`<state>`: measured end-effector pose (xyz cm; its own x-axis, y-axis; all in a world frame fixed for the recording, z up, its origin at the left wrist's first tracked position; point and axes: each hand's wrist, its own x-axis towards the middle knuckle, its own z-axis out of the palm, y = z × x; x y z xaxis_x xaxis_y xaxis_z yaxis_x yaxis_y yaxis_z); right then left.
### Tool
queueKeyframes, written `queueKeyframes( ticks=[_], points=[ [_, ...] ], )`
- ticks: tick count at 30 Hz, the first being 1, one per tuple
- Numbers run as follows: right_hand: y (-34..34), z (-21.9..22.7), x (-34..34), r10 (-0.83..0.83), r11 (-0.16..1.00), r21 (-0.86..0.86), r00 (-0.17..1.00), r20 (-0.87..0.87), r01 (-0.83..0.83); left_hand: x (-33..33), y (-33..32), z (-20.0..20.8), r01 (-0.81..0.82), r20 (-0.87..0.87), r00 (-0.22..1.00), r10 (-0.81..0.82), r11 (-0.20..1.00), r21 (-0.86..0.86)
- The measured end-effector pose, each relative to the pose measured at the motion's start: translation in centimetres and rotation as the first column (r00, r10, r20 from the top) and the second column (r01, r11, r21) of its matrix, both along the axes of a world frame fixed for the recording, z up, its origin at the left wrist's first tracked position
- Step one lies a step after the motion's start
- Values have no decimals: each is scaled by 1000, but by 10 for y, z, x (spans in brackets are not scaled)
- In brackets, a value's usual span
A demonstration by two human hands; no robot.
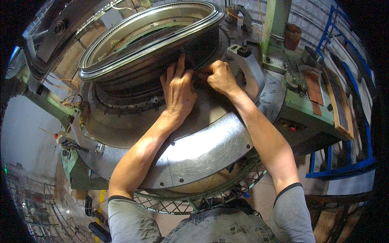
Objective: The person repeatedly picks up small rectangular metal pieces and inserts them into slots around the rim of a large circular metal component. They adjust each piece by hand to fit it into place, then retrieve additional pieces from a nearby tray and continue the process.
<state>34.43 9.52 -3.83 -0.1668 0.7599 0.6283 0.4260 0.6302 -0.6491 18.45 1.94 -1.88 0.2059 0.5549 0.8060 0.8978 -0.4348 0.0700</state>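
Metal-rimmed machine cylinder (137,73). Left hand (178,92): fingers extended, spread against it. Right hand (221,78) beside: fingers curled closed, contents indiscernible.

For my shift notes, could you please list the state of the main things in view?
Left hand: fingers extended at drum
Right hand: curled, any held item hidden
Dark drum: open-topped
Curved steel plate: screws fitted
Rusty can: upright
Blue rack: holding pale sheets
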Motion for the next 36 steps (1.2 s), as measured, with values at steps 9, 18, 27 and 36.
queueKeyframes(
  ticks=[9,18,27,36],
  points=[
    [4,-5,1,-4,1000,-9,1000,24,5,-1,2,0,-3,-9,1000,3,1000,-5],
    [6,-6,0,-37,999,-15,999,32,37,-2,1,0,-23,-36,999,22,999,-29],
    [5,-6,0,-24,999,-31,1000,16,25,-3,4,-2,-28,-36,999,27,999,-30],
    [6,-6,0,-44,999,-11,998,40,44,-3,3,0,-7,-24,1000,6,999,-33]
  ],
)
